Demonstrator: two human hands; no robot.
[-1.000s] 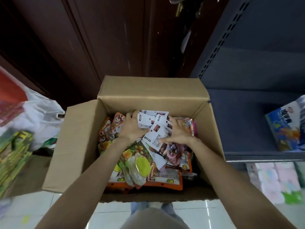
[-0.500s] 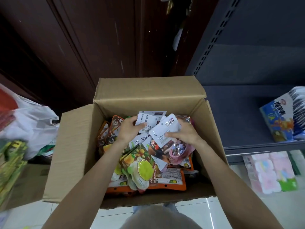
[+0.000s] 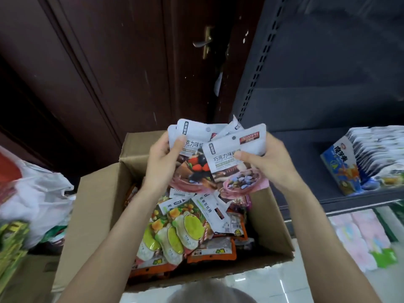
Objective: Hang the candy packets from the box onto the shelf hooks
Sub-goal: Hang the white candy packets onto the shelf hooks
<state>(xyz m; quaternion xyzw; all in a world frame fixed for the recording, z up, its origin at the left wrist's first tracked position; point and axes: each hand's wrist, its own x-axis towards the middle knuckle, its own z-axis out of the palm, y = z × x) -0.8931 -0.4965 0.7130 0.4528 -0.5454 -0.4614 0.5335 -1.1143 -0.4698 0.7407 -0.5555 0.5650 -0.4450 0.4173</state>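
An open cardboard box (image 3: pixel 98 206) stands on the floor below me, full of colourful candy packets (image 3: pixel 188 228). Above it I hold a bundle of white-topped chocolate candy packets (image 3: pixel 218 158) with both hands. My left hand (image 3: pixel 162 165) grips the left side of the bundle, thumb across the front of a packet. My right hand (image 3: pixel 269 162) grips the right side, thumb on the front packet. The dark grey shelf unit (image 3: pixel 328 84) rises at the right; no hooks show in this view.
A dark wooden door with a brass handle (image 3: pixel 204 42) stands behind the box. White plastic bags (image 3: pixel 37 200) and green packages lie at the left. On the shelf at the right sits a blue display box (image 3: pixel 343 165) of packets; pastel packs lie below.
Both hands have lifted the bundle of white-topped packets up out of the box. My view has tilted upward, bringing the door handle into sight.
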